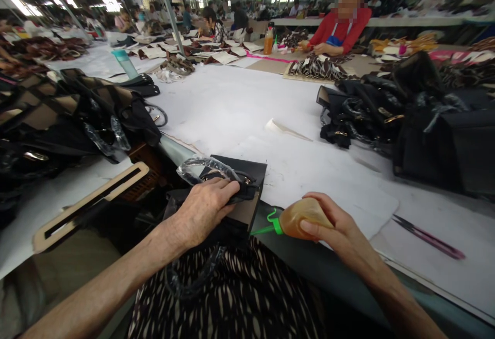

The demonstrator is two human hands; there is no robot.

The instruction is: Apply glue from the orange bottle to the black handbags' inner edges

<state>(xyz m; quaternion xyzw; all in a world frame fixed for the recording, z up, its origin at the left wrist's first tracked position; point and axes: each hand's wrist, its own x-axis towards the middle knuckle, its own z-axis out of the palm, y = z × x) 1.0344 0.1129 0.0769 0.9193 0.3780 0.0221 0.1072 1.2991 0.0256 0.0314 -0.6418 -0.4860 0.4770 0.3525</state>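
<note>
My left hand (204, 207) presses down on a black handbag piece (253, 176), its fingers wrapped over the folded edge. A bag handle (193, 169) in clear plastic wrap arches up beside those fingers, and a second wrapped handle (197, 277) hangs down over my lap. In my right hand (328, 225) is a squeeze bottle (301, 219) of amber liquid, lying nearly level. Its green nozzle (265, 230) points left, with the tip at or close to the bag's right edge; I cannot tell whether they touch.
Black bags are heaped at left (104, 107) and right (436, 117) on the white-covered table (224, 102). Pink-handled snips (429, 238) lie right of my hand. A slotted beige frame (93, 205) is at left. Across the table, a person in red (340, 30) works beside stacked pieces.
</note>
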